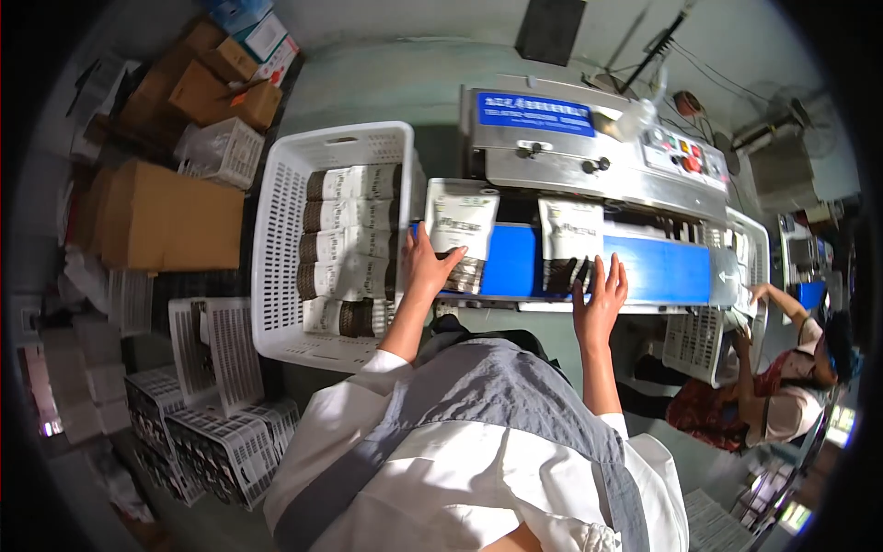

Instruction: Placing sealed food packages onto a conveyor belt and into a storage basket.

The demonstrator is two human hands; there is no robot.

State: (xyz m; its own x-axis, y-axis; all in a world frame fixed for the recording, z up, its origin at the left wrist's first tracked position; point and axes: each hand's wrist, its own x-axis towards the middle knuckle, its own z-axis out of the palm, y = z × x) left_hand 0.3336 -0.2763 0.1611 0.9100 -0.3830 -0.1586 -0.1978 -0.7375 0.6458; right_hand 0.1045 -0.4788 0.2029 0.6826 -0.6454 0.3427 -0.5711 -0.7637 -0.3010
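Observation:
Two white stand-up pouches, each with a dark lower panel, lie flat on a blue conveyor belt (pixel 655 265) before me. On the left pouch (pixel 461 214), my left hand (pixel 429 265) has its thumb across the front and its fingers along the left edge. My right hand (pixel 599 298) is beside the lower right corner of the right pouch (pixel 571 231), with fingers spread and their shadow falling on it. Whether it touches that pouch I cannot tell. Behind the belt is a steel band sealer (pixel 545 162) with a control panel (pixel 686 155).
A white plastic crate (pixel 338 352) at left holds rows of similar pouches. Beyond it are cardboard boxes (pixel 172 217) and stacked printed cartons (pixel 221 435). At the belt's right end a co-worker (pixel 748 393) reaches into another white crate (pixel 690 338).

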